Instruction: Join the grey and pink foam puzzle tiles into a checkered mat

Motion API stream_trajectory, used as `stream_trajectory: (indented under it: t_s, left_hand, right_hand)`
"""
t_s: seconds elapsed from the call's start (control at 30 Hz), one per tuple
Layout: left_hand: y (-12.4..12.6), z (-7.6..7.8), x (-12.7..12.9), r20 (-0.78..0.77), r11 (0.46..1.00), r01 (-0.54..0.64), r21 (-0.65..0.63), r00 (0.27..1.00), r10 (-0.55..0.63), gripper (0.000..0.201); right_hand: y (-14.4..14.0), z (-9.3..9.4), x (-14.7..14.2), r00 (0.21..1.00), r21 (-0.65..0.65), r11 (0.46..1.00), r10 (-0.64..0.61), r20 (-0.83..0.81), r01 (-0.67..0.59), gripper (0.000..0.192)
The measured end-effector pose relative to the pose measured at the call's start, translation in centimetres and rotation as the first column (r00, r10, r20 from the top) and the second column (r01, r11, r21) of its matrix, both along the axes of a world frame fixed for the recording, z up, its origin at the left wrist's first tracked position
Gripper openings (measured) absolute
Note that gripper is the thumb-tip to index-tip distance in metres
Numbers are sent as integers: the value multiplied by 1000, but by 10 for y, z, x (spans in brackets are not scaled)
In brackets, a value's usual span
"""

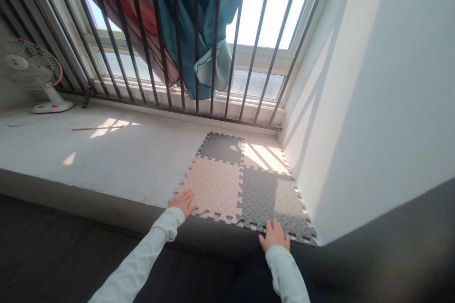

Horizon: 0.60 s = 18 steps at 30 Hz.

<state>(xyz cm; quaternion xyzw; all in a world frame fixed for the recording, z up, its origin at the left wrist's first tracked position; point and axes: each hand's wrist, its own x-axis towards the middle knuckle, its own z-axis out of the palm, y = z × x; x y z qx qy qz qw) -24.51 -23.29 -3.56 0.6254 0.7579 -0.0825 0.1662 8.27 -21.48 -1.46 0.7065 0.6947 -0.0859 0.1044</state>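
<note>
A square of interlocked foam mat tiles point(227, 184), two pink and two grey, lies on the pale window ledge against the right wall. My left hand point(183, 202) rests flat on the near left corner of a pink tile. Flat on the near edge of a grey tile lies my right hand point(274, 235). Both hands have fingers spread and hold nothing. Both arms wear white sleeves.
A small white desk fan point(30, 73) stands at the ledge's far left. A thin stick point(97, 128) lies on the ledge point(106, 161). Black window bars point(213, 57) rise behind, with blue and red cloth point(185, 23) hanging outside them. A white wall point(373, 104) bounds the right.
</note>
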Motion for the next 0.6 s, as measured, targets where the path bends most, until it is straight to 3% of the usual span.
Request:
stream_trajectory:
  t_s: [0.13,0.27,0.37,0.43,0.5,0.6]
  left_hand:
    - [11,11,2,8,996,-38,-77,999,39,52]
    - [28,23,31,-77,993,-92,-70,993,87,55]
    - [30,16,70,-45,993,113,28,993,-112,56]
    - [26,6,97,40,954,283,96,957,-288,57]
    - [22,-2,118,85,935,329,135,936,-341,61]
    - [20,-5,132,92,948,293,125,948,-305,67]
  right_hand:
    - [6,-1,2,1000,-2,1000,-27,-16,27,52]
    - [14,-2,0,998,15,999,-34,-57,35,43]
    - [13,-4,-7,996,29,1000,11,-91,-8,48]
    - [9,-7,-13,992,33,998,61,-107,-57,54]
    - [6,-9,-15,986,15,993,115,-117,-114,56]
    - [5,-10,-15,978,-31,985,165,-126,-170,54]
